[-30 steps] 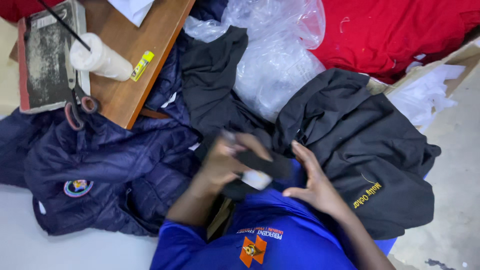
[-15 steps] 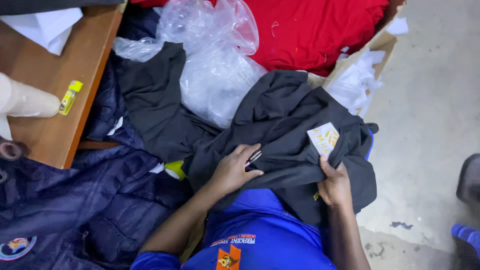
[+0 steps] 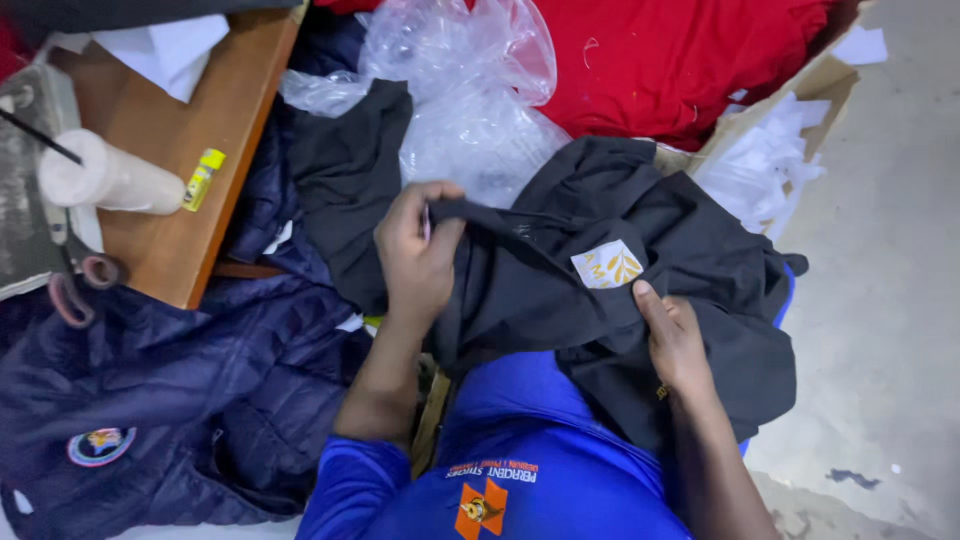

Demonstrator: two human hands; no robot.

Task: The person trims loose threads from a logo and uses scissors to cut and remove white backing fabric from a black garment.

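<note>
Since a moment ago the black garment [image 3: 600, 290] has been lifted and spread over the lap, its pale woven label [image 3: 607, 265] now exposed, with the left hand [image 3: 418, 250] fingers clamped on its upper edge and the right hand [image 3: 675, 335] fingers pinched just below the label.
</note>
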